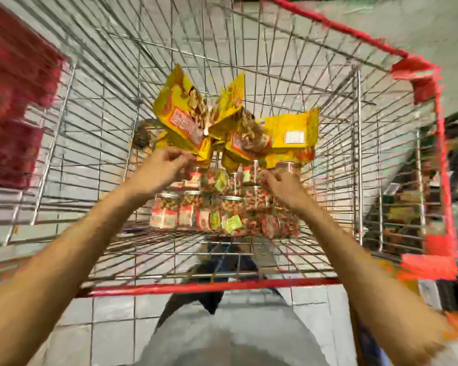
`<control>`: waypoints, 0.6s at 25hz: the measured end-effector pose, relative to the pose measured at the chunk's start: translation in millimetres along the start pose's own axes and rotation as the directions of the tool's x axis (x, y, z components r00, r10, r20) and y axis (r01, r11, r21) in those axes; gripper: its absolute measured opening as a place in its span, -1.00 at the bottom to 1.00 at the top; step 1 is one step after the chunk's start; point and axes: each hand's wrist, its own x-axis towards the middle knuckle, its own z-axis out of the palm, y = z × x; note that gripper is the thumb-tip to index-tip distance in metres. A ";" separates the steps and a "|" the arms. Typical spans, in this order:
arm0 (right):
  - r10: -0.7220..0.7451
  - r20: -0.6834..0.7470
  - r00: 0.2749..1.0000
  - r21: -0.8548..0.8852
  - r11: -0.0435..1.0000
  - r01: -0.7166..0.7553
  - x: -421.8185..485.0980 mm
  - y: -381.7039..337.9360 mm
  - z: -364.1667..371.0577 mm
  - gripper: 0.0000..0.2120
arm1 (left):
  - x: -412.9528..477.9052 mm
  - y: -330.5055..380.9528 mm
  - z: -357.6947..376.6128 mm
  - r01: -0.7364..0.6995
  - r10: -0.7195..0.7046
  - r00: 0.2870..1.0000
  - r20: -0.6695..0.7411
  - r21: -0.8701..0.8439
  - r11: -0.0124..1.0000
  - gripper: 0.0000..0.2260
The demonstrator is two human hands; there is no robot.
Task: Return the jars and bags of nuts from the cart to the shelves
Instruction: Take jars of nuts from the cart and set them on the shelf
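I look down into a wire shopping cart with red rim trim. Several yellow bags of nuts stand up inside it. My left hand pinches the lower corner of a yellow bag at centre left. My right hand grips the bottom edge of another yellow bag at centre right. Under the bags, several clear jars of nuts with red and green labels lie on the cart floor. The picture is blurred by motion.
The cart's red front bar runs across just before my body. A red flap hangs at the cart's left side. Dark shelves with goods show through the wires on the right. Grey floor tiles lie below.
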 end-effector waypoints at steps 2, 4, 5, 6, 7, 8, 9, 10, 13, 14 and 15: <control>0.080 0.131 0.988 -0.090 0.994 -0.068 39.5 10.6 23.7 -0.64 | 47.5 -31.0 5.5 0.118 -0.132 0.988 0.074 0.177 0.977 -0.83; 0.159 0.164 0.974 -0.089 0.985 -0.146 79.6 21.7 52.2 -0.61 | 90.4 -71.4 12.7 0.188 -0.226 0.968 0.107 0.286 0.940 -0.77; 0.188 0.152 0.970 -0.079 0.981 -0.178 100.3 26.6 66.5 -0.61 | 109.1 -93.1 17.5 0.223 -0.272 0.956 0.105 0.342 0.913 -0.75; 0.208 0.134 0.969 -0.066 0.977 -0.201 117.8 31.3 81.3 -0.62 | 123.1 -111.9 23.4 0.248 -0.306 0.948 0.083 0.410 0.878 -0.75; 0.226 0.118 0.967 -0.067 0.973 -0.219 133.3 34.6 96.2 -0.64 | 136.5 -129.0 29.8 0.255 -0.315 0.948 0.048 0.476 0.842 -0.77; 0.253 0.105 0.962 -0.083 0.966 -0.245 152.3 38.9 112.6 -0.65 | 152.6 -145.4 37.7 0.249 -0.301 0.953 0.026 0.497 0.831 -0.81; 0.298 0.086 0.951 -0.083 0.953 -0.291 168.8 44.9 128.1 -0.65 | 167.5 -159.6 45.6 0.217 -0.266 0.963 0.030 0.494 0.842 -0.81; 0.348 0.072 0.935 -0.052 0.937 -0.345 184.8 51.8 141.4 -0.65 | 182.6 -172.7 54.9 0.142 -0.208 0.975 0.077 0.505 0.851 -0.71; 0.417 0.063 0.907 0.046 0.906 -0.420 216.9 72.6 167.4 -0.65 | 216.3 -209.4 87.2 -0.191 -0.074 0.925 0.372 0.626 0.756 -0.33; 0.425 0.041 0.904 0.065 0.902 -0.427 221.7 78.0 171.9 -0.65 | 222.8 -216.9 95.2 -0.256 -0.069 0.898 0.435 0.643 0.721 -0.26; 0.421 0.006 0.907 0.084 0.903 -0.420 224.1 80.5 173.2 -0.65 | 227.4 -223.0 99.5 -0.291 -0.052 0.889 0.454 0.651 0.701 -0.20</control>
